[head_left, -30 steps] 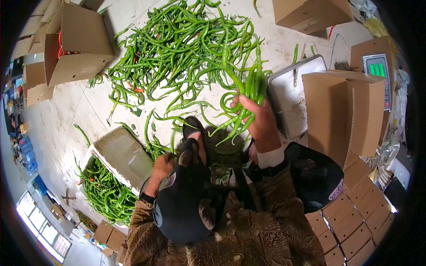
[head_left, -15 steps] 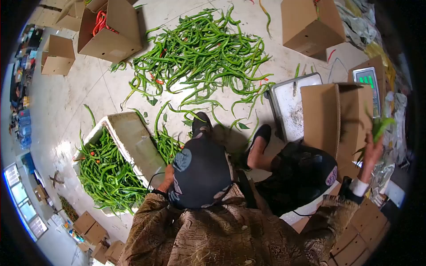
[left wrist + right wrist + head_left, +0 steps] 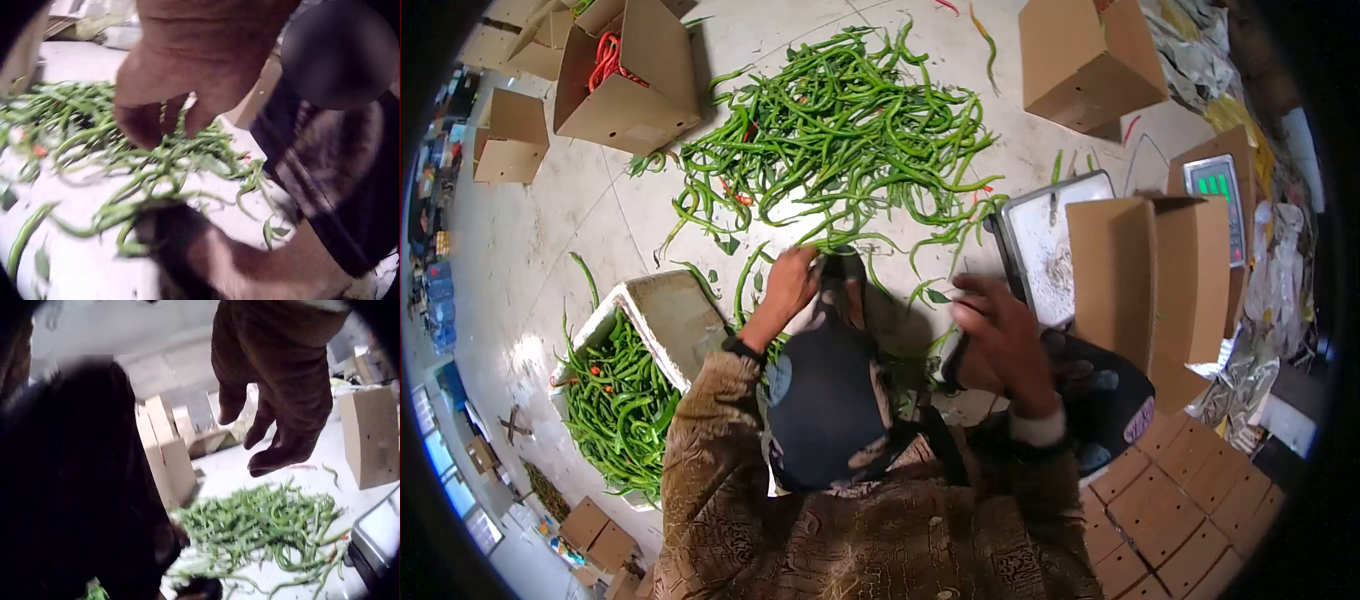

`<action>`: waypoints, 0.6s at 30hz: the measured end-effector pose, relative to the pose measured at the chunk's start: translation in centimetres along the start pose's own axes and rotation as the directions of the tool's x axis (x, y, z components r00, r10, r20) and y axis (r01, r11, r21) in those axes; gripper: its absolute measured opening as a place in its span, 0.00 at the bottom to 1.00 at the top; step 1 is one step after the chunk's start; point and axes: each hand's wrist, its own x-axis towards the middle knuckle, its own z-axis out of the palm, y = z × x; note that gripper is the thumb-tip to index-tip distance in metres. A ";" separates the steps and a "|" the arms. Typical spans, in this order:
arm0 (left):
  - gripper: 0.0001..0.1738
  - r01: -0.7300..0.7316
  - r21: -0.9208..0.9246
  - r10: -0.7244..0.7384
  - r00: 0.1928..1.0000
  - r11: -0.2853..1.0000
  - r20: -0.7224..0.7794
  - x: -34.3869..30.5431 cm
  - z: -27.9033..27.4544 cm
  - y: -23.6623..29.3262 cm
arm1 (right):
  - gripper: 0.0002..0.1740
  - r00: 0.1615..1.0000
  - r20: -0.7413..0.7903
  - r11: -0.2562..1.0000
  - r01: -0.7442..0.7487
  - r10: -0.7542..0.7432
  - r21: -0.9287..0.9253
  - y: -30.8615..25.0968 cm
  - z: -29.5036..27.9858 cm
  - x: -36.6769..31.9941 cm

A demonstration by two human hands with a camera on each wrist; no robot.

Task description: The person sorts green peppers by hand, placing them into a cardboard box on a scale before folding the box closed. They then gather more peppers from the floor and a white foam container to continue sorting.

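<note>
Beside the shoe (image 3: pixel 842 272), my left hand (image 3: pixel 790 283) reaches down to the near edge of the loose peppers. In the left wrist view its fingers (image 3: pixel 140 128) are curled, with long green chili peppers (image 3: pixel 165 169) at the fingertips that it appears to pinch. My right hand (image 3: pixel 1000 335) is over the right leg, slightly blurred. Its fingers (image 3: pixel 269 459) hang loosely bent with nothing between them in the right wrist view. In front, a wide heap of green chili peppers (image 3: pixel 830 140) lies on the floor with a few red ones mixed in.
At left a white foam box (image 3: pixel 685 310) lies tipped beside more green peppers (image 3: pixel 622 405). On the right an upright cardboard box (image 3: pixel 1110 270) stands against a scale's tray (image 3: pixel 1055 240) with a lit display (image 3: pixel 1215 190). Another carton (image 3: pixel 625 90) holds red peppers; flattened cartons (image 3: pixel 1180 490) lie behind.
My right hand carried a bunch of green chili peppers off to the right, then came back without them. My left hand moved forward from beside the foam box to the peppers near the shoe.
</note>
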 end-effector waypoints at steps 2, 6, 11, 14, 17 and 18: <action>0.22 -0.084 0.089 0.085 0.996 0.993 -0.014 5.4 0.4 -2.0 | 0.22 0.995 -0.082 0.979 0.046 -0.064 -0.198 5.4 2.8 5.0; 0.32 -0.043 0.405 0.111 0.983 0.913 -0.146 14.9 0.0 -3.7 | 0.22 0.972 -0.081 0.917 0.178 -0.220 -0.357 13.3 2.5 12.3; 0.31 -0.041 0.587 0.157 0.976 0.808 -0.149 22.3 1.1 -7.2 | 0.28 0.963 -0.202 0.791 0.016 -0.176 -0.611 17.4 -0.5 20.0; 0.28 -0.029 0.635 0.108 0.990 0.772 -0.086 23.5 2.2 -8.2 | 0.31 0.949 -0.231 0.716 -0.007 -0.215 -0.698 18.1 -0.7 23.5; 0.22 -0.204 0.571 0.313 0.945 0.795 -0.098 22.1 1.4 -6.8 | 0.27 0.906 -0.105 0.501 0.128 -0.410 -0.856 21.2 -0.5 26.5; 0.22 -0.209 0.571 0.316 0.944 0.794 -0.093 22.0 1.4 -7.2 | 0.27 0.907 -0.109 0.506 0.124 -0.406 -0.854 21.7 -0.2 26.8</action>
